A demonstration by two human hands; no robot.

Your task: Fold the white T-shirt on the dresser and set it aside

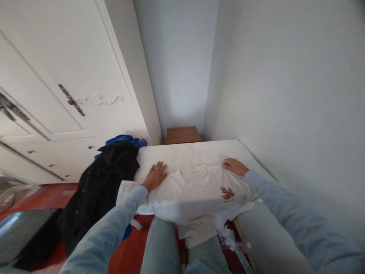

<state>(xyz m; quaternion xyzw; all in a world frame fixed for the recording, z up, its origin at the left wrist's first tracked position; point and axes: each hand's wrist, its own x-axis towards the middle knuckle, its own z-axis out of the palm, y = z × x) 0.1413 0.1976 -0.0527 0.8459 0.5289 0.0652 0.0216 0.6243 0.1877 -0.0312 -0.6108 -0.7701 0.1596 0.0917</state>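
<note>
A white T-shirt [194, 194] with a red leaf print on its chest lies spread on a white tabletop [185, 152]. Its neckline points away from me and its lower part hangs over the near edge towards my legs. My left hand [155, 176], with a ring on one finger, rests flat with fingers stretched beside the shirt's left shoulder. At the right shoulder my right hand [234, 166] is closed, its curled fingers on the shirt's edge; the fingertips are hidden.
Dark clothing [111, 167] and a blue garment [124, 139] are heaped at the table's left end. A white wardrobe [114, 76] stands on the left, a grey wall [285, 83] on the right. Behind the table is a brown wooden piece [184, 135].
</note>
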